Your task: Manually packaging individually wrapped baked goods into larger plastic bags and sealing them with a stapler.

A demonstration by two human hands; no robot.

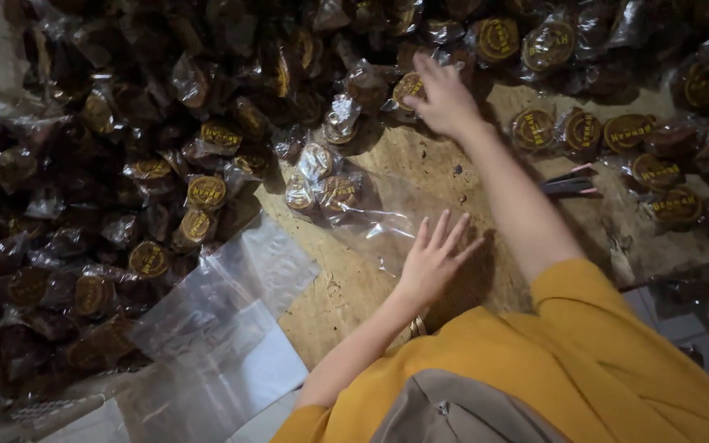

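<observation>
Left hand (pixel 435 261) lies flat with fingers spread; right hand (pixel 445 102) reaches forward, arm extended, fingers curled down.

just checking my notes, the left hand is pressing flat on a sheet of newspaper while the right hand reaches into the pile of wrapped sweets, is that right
Not quite. The left hand rests flat on a clear plastic bag, not newspaper; a few wrapped sweets already lie in the bag's far end. The rest holds: the right hand reaches to the pile of wrapped sweets, its fingers on one packet. The head view shows this.

Clear bag and wrapped brown sweets on the board

The clear plastic bag (pixel 371 215) lies flat mid-board, three sweets inside its far end; another wrapped sweet (pixel 409 87), gold-labelled, sits at the heap's edge.
</observation>
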